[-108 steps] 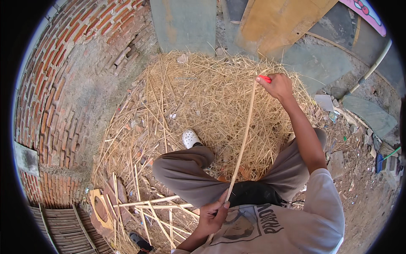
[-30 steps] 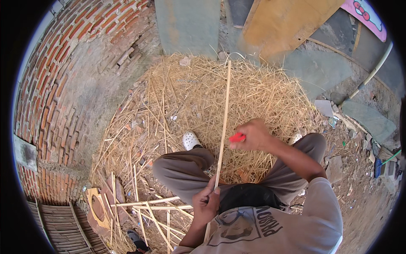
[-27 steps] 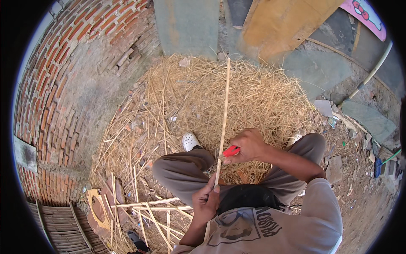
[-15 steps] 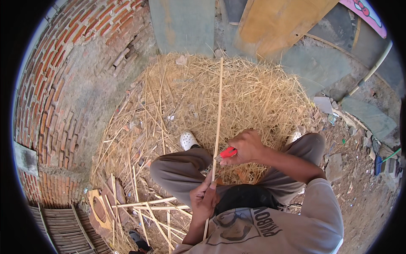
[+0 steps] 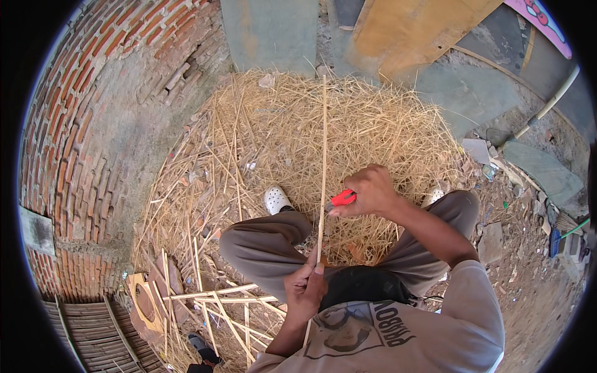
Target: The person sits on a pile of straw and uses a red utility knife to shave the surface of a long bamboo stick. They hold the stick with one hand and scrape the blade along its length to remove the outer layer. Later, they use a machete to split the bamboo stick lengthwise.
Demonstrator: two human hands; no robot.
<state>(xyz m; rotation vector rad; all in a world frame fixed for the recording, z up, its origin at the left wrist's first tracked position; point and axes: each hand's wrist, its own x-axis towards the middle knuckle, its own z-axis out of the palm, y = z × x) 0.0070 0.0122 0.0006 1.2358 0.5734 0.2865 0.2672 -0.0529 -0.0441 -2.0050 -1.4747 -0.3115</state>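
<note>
One long pale strip [image 5: 324, 143] runs from above the far part of the shavings pile [image 5: 392, 124] to near the person's body. The left hand [image 5: 305, 291] is clamped on its near part; the right hand [image 5: 371, 189] is wrapped around a red-handled tool [image 5: 342, 198], whose tip lies at the strip's right side, touching or just beside it; I cannot tell which. No hand supports the far length, so pressure from the tool could make it bend, twist or swing. A tip biting too deep could split the strip. Slipping nearward, it could catch the left thumb or the left trouser leg [image 5: 264, 245], both being near its line.
</note>
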